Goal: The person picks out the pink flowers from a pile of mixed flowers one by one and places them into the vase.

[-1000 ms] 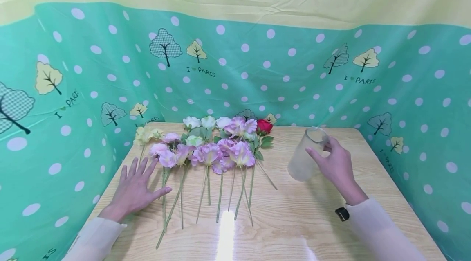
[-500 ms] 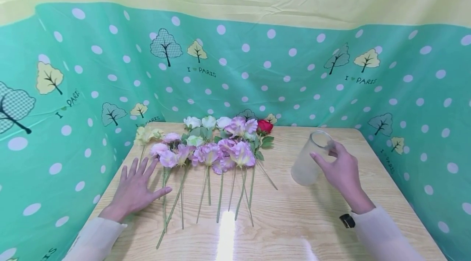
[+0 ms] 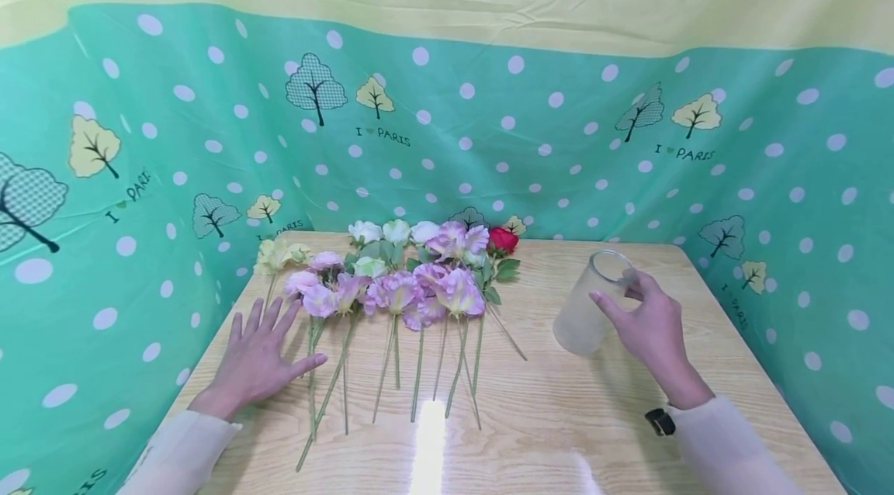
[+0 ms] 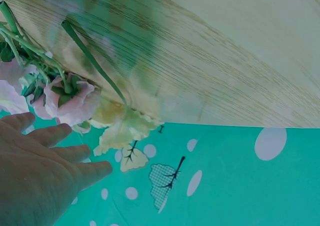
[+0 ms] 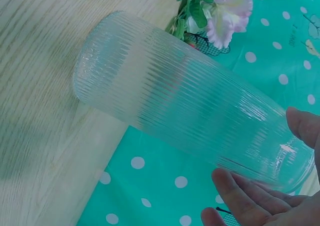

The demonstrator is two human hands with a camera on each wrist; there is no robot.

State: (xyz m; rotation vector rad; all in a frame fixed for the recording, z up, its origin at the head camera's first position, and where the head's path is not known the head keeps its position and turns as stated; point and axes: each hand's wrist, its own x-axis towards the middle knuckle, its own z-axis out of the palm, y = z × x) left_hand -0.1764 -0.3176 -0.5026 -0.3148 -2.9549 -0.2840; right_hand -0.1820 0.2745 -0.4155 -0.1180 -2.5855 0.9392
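Observation:
My right hand grips a clear ribbed glass vase near its rim, thumb on one side and fingers on the other. In the right wrist view the thumb and fingers lie at the mouth end of the vase. Whether its base touches the table cannot be made out. On the left, my left hand lies palm down with fingers spread, beside the flower stems. Its fingertips come close to the pink-purple flowers; the left wrist view shows a yellow flower just beyond the fingers.
More purple flowers, white blooms and a red rose lie in a row, stems toward me. The wooden table is bounded by a green dotted cloth at the back and sides.
My right hand and the vase have shifted slightly right and toward me, mostly in the first half second. The left hand and the flowers have stayed put.

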